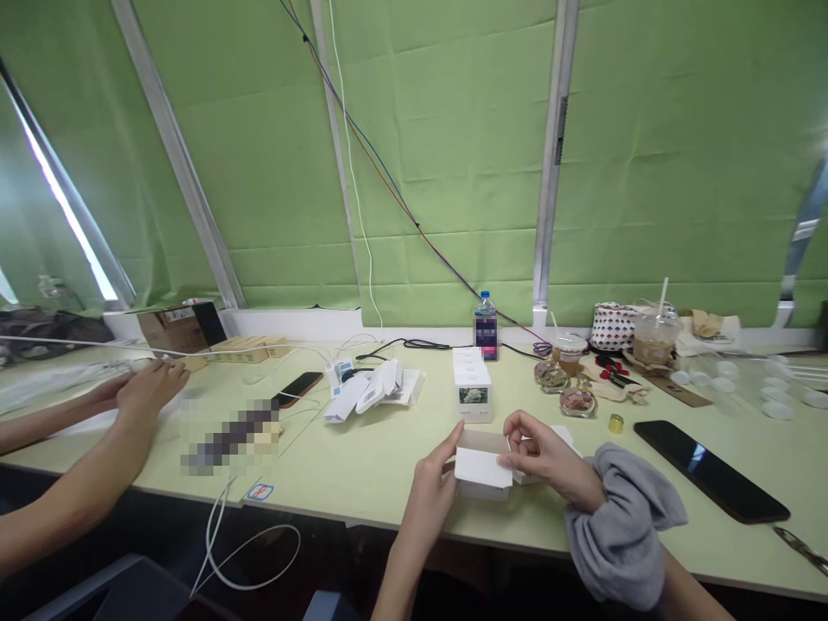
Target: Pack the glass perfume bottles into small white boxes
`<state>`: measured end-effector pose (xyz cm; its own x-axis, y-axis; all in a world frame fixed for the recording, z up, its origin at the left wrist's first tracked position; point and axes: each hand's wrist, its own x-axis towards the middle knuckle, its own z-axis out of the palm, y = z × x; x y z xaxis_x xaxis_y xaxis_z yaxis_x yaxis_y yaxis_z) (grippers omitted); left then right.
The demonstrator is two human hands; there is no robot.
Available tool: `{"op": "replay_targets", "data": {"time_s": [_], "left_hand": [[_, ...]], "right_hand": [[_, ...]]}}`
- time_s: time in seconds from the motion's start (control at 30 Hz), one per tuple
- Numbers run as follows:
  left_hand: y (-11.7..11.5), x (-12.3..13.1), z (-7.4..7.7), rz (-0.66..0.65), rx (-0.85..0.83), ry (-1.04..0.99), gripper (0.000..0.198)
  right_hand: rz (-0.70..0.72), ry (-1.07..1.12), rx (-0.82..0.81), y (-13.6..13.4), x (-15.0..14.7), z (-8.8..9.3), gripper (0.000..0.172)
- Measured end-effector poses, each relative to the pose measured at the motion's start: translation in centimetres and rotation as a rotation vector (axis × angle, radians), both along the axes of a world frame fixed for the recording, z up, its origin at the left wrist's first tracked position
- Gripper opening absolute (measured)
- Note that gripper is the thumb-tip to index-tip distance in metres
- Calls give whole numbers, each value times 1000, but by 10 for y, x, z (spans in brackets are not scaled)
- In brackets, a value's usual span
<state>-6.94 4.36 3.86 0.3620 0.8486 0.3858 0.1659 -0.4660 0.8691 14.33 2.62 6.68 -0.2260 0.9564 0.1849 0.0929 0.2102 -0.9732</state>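
Note:
Close to the table's front edge is a small white cardboard box [482,468] with its top open and a flap raised. My left hand [432,479] grips its left side, thumb along the rim. At the right rim my right hand [547,457] pinches the flap's edge between thumb and fingers; a grey scrunchie [621,517] wraps that wrist. Another white piece of card, partly hidden, lies beneath my right hand. Just behind the box stands a row of closed white boxes [473,392], the front one printed with white flowers.
Flat white cartons [375,388] lie left of the row. A water bottle [486,328], jars [578,402], a drink cup [653,336] and clear plastic cups stand behind. A large phone [711,470] lies right. Another person's hands [152,384] work at left. Cables hang over the edge.

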Motion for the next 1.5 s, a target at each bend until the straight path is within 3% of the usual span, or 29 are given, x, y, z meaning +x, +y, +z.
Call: {"op": "replay_targets", "data": {"time_s": [0.5, 0.67, 0.87, 1.07, 1.13, 1.2, 1.3, 1.37, 1.43, 1.5], "left_hand": [[0, -1, -1, 11, 63, 35, 62], [-1, -1, 1, 154, 74, 20, 64], [-11, 7, 0, 284, 176, 164, 65], [-24, 30, -10, 153, 29, 115, 84], [-22, 31, -11, 60, 10, 24, 88], [-16, 26, -9, 18, 45, -115, 76], [-6, 13, -3, 210, 196, -229, 56], [-1, 6, 1, 358, 292, -132, 55], [3, 3, 4, 367, 307, 8, 57], [6, 4, 4, 294, 260, 70, 55]], "right_hand": [[-70, -127, 72, -6, 1, 5, 37], [-129, -94, 151, -2, 5, 5, 35], [-205, -121, 190, -5, -1, 6, 43], [-305, -512, 319, -18, -19, 8, 62], [-391, -585, 347, -17, -21, 6, 58], [-434, -590, 362, -16, -19, 5, 49], [-431, -531, 367, -13, -16, 6, 42], [-410, -491, 358, -11, -15, 6, 41], [-377, -457, 336, -8, -15, 5, 41], [-349, -417, 304, -3, -14, 0, 39]]}}
